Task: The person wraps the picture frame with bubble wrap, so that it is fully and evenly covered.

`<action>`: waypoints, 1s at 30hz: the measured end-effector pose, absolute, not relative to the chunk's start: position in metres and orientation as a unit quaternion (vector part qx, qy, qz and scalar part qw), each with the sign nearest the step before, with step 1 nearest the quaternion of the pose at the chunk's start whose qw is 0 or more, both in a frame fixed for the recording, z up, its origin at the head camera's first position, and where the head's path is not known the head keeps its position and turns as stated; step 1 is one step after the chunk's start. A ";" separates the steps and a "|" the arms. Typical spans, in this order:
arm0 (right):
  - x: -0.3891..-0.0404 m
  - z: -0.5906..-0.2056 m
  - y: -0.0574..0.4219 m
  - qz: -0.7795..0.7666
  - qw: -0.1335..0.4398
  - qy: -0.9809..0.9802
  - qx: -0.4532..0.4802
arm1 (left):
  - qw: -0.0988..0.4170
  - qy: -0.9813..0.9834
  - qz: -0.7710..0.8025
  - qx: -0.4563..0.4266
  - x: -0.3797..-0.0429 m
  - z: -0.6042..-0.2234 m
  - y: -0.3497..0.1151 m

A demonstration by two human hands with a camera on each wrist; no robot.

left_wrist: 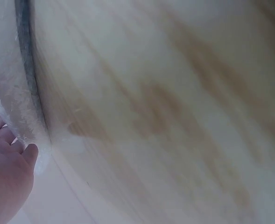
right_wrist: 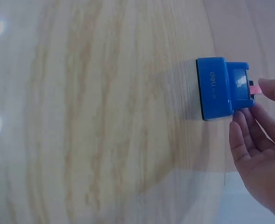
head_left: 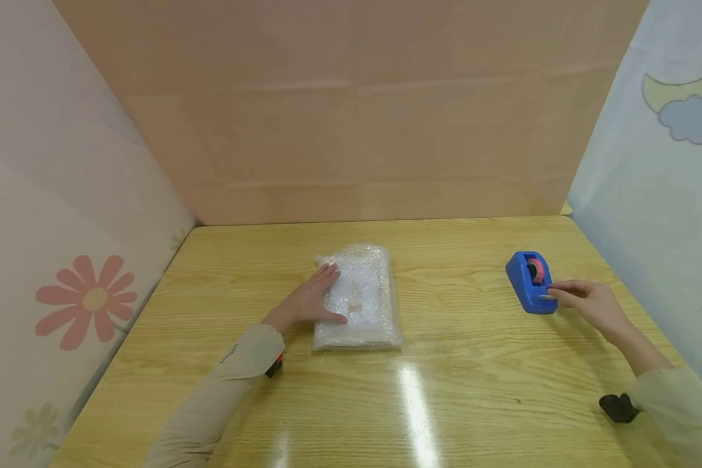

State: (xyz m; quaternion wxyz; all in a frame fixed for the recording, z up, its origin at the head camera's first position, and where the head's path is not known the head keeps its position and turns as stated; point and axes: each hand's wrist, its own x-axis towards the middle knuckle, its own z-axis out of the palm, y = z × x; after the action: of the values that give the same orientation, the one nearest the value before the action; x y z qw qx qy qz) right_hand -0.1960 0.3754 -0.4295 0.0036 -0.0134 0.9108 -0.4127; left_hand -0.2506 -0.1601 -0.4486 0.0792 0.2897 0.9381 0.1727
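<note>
A flat package in clear bubble wrap (head_left: 365,328) lies on the table, something pale visible inside. My left hand (head_left: 311,300) rests on its left side, with fingers spread and thumb apart; the left wrist view catches this hand (left_wrist: 9,172) at the wrap's edge (left_wrist: 6,60). To the right stands a blue tape dispenser (head_left: 523,286) holding a roll of pink tape (head_left: 536,270). At its cutter end, my right hand (head_left: 599,309) pinches the tape's end between thumb and fingers. The right wrist view shows the short pink tape end (right_wrist: 255,89) by the thumb.
Both things lie on a wood-grain table (head_left: 456,390). A brown panel (head_left: 351,130) rises along its back edge. Patterned light cloth walls (head_left: 12,195) border the left and right sides.
</note>
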 end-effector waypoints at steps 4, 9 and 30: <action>-0.200 -0.429 0.380 -0.422 0.046 0.905 -0.005 | 0.080 0.937 0.179 0.288 -0.251 -0.450 -0.160; -0.204 -0.431 0.384 -0.401 0.065 0.914 -0.007 | 0.082 0.936 0.182 0.289 -0.251 -0.449 -0.159; -0.211 -0.420 0.385 -0.379 0.097 0.919 -0.048 | 0.081 0.937 0.177 0.291 -0.251 -0.448 -0.159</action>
State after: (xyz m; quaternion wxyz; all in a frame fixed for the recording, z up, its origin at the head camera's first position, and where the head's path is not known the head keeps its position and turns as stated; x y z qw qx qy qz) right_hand -0.2106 0.3848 -0.4198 0.0969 -0.0476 0.9189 -0.3794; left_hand -0.2510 -0.1589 -0.4476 0.0812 0.2905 0.9369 0.1767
